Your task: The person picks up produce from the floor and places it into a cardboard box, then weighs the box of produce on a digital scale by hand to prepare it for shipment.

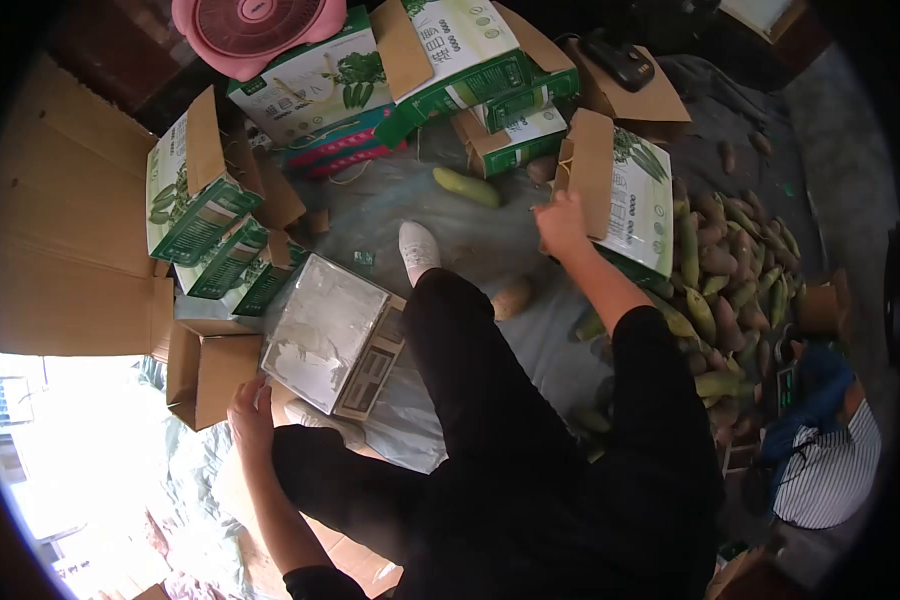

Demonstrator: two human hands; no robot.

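My right hand (562,226) is closed on the edge of a raised flap of a white and green printed carton (642,200), beside the vegetable heap. My left hand (251,415) hovers at the near left corner of a digital scale (322,325), its fingers loosely bent and somewhat apart; I see nothing held in it. The scale's pan has a whitish, worn surface. Just beyond that hand stands a small open brown cardboard box (225,372). A long green vegetable (467,187) lies on the sheeting ahead of my foot.
A heap of green and brown vegetables (735,265) spreads at right. More printed cartons (205,195) stand left and ahead, one under a pink fan-like object (258,25). A brown vegetable (513,298) lies by my knee. A person in a striped top (830,470) sits lower right.
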